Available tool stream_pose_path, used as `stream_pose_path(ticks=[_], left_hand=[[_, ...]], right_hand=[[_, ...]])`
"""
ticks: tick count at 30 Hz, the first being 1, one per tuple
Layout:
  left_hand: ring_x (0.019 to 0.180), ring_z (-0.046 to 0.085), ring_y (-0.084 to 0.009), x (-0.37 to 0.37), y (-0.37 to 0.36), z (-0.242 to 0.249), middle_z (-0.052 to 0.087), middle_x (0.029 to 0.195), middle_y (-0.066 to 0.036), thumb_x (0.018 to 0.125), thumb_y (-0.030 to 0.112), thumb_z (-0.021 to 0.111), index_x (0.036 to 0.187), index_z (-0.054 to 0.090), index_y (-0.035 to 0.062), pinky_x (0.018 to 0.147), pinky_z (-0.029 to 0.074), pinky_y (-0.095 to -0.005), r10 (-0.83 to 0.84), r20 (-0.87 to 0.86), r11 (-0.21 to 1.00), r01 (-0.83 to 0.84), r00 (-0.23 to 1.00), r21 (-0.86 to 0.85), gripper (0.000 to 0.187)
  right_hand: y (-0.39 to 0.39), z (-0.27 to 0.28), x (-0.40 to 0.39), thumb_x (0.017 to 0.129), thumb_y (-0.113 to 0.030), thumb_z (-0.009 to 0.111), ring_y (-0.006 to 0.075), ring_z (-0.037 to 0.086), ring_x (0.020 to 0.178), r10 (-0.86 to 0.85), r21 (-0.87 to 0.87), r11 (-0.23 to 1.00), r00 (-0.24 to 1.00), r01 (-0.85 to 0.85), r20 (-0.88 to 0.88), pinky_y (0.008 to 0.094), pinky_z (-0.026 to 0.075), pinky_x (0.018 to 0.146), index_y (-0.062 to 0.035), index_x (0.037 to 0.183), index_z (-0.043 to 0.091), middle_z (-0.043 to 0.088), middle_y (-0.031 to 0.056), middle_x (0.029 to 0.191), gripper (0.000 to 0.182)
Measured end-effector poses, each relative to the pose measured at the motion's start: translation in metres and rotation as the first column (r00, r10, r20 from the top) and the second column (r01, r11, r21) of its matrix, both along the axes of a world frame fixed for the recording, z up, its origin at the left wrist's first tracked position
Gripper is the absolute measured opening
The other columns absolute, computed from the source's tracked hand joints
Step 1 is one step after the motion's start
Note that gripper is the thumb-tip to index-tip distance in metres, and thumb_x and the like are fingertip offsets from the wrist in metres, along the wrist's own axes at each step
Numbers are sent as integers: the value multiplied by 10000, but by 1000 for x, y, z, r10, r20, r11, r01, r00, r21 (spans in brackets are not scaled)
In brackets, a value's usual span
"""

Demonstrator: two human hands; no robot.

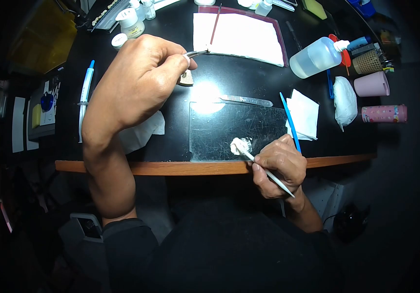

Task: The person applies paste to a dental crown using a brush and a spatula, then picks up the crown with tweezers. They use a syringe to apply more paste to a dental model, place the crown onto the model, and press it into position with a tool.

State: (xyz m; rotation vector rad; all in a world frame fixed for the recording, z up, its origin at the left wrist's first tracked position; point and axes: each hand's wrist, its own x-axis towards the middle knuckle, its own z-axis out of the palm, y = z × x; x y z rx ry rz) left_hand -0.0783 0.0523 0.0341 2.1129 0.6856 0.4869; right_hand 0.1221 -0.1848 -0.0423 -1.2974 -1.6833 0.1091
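Note:
My left hand (139,78) is raised over the left part of the table, fingers closed on a curved metal forceps (197,52). A tiny whitish piece (209,48) sits at the forceps tip, too small to name. Low at the table's front edge, my right hand (282,166) pinches a white pointed spatula (274,177). The spatula's far end meets a lump of white paste (239,146) on a scratched glass slab (210,132). A blue stick (290,119) runs up from behind the right hand, its lower end hidden there.
A metal blade-like tool (246,100) lies along the slab's back edge. Behind it is a white pad in a maroon tray (284,46) with a thin brush (216,24) across it. A squeeze bottle (312,57), folded tissues (303,115) and cups are at right; jars (129,23) and a syringe (87,85) at left.

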Motion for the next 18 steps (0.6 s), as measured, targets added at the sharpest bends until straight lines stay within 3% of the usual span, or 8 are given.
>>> stream_pose_path(ticks=[1,7,10,18], left_hand=[[539,579,-185,1,-2,0,559,537,-143,984,182,531,733,687,-104,646,525,-368,6,21,1000,-6,1000,23,412],[529,577,-199,4,-3,-3,560,540,-158,970,162,533,725,685,-108,691,561,-380,15,53,998,-18,999,65,396],[548,448,-60,1,-1,-3,532,600,-4,1025,176,546,1010,782,-69,528,341,-280,11,-52,1000,-13,999,-28,340],[550,441,-68,1,-1,-3,502,572,-8,1014,168,565,1001,781,-74,537,336,-296,-24,-60,999,26,998,40,325]], right_hand=[[0,0,0,711,29,699,128,614,537,-3,4,1000,1000,3,0,307,348,618,-86,740,647,684,17,640,130],[0,-1,0,722,21,699,129,618,539,-16,8,1000,1000,16,-2,308,351,621,-85,738,652,688,16,642,118],[-1,0,1,726,18,699,127,617,539,6,-5,1000,1000,-6,-5,311,359,631,-82,742,660,684,14,637,108],[0,0,2,727,21,693,127,614,535,-22,-21,1000,999,22,-36,310,365,642,-78,742,660,678,16,631,105]])
